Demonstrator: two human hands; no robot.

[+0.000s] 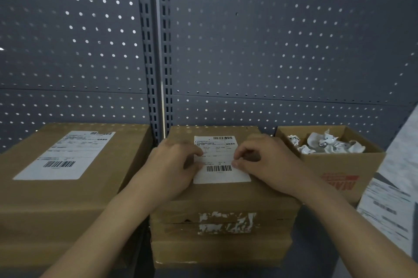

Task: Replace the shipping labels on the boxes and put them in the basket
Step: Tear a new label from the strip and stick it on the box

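A white shipping label (218,173) with two barcodes lies flat on top of the middle cardboard box (217,198). This box tops a stack, and the boxes under it carry torn label remains (226,222) on their front. My left hand (174,162) has curled fingers and its thumb and fingertips pinch the label's left edge. At the label's right edge, my right hand (267,160) pinches it between thumb and forefinger. Both hands rest on the box top.
A larger cardboard box (34,198) with its own white label (65,155) stands at the left. An open carton (339,169) at the right holds crumpled label scraps (325,144). Printed label sheets (389,207) lie at the far right. A grey pegboard (271,40) closes the back.
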